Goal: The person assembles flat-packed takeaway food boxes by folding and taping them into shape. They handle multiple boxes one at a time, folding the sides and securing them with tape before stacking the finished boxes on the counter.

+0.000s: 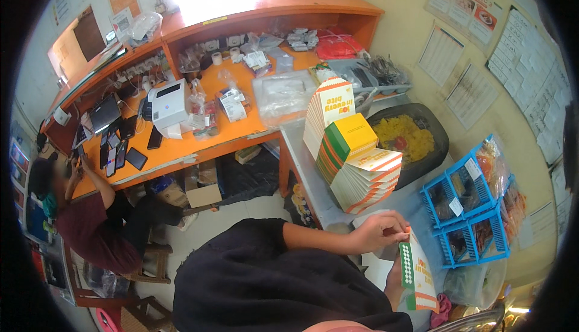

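White, green and orange card makes up the carton (423, 274), held at lower right before the wearer's black shirt (259, 277), near the edge of the grey counter (294, 145). Left hand (381, 232): fingers bent, thumb and fingertips drawn together on the carton's upper edge, with no gap visible between them. Right hand (394, 279): lower down, beside and partly behind the carton; its fingers are hidden, so how far they open, and their grip, cannot be told.

Just beyond the left hand, a lower fan (367, 181) of similar printed card lies on the counter. Against it leans a yellow-topped block (351, 137) with green and orange sides; a second fan (324, 111) stands upright behind. To the right of these, a black tub (444, 131) contains yellow food (401, 134). Nearer the carton, blue racks (461, 196) hold packets in their compartments, with a clear tub (476, 287) below and a dark pink cloth (443, 309) near the carton's lower end.

Upper left: an orange desk (244, 134) bears a white printer (169, 105) and several phones (137, 159). Beside it sits a co-worker (96, 235) in a maroon top, both hands raised near the desk edge.
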`<state>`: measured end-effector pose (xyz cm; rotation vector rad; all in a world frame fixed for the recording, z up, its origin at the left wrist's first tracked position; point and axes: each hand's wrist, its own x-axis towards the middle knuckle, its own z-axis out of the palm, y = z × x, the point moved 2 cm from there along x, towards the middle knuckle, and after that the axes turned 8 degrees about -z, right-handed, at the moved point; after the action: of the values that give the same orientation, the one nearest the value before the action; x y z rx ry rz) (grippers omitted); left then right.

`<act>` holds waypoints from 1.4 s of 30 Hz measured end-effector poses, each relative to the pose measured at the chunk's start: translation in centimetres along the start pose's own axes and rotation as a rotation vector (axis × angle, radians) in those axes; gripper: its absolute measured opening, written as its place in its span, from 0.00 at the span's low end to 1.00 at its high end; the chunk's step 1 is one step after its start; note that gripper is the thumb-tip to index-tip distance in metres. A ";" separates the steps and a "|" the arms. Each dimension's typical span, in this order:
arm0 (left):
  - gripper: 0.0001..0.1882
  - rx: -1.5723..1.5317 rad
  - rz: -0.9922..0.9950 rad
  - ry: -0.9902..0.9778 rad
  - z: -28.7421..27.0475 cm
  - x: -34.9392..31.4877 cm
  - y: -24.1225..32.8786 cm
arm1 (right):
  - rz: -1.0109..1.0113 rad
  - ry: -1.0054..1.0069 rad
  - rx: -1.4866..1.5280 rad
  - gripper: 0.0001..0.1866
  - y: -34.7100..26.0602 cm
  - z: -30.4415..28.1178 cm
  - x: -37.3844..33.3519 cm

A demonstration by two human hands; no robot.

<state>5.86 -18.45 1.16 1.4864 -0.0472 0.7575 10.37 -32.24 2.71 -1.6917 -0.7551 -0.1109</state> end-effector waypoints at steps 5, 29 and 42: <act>0.05 -0.021 -0.010 -0.060 -0.4 0.0 0.2 | -0.029 -0.025 -0.011 0.17 -0.8 0.5 -0.1; 0.26 0.210 -0.465 -0.335 -9.8 -8.9 4.8 | -0.139 -0.041 -0.292 0.15 -4.1 2.7 -3.0; 0.14 0.189 -0.557 0.410 -19.8 -24.9 13.6 | -0.767 -0.510 -0.032 0.12 -15.8 17.0 -16.9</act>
<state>-28.12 -12.51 -1.28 1.3970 0.7367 0.6010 -16.74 -22.81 3.59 -1.3832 -1.7694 -0.2255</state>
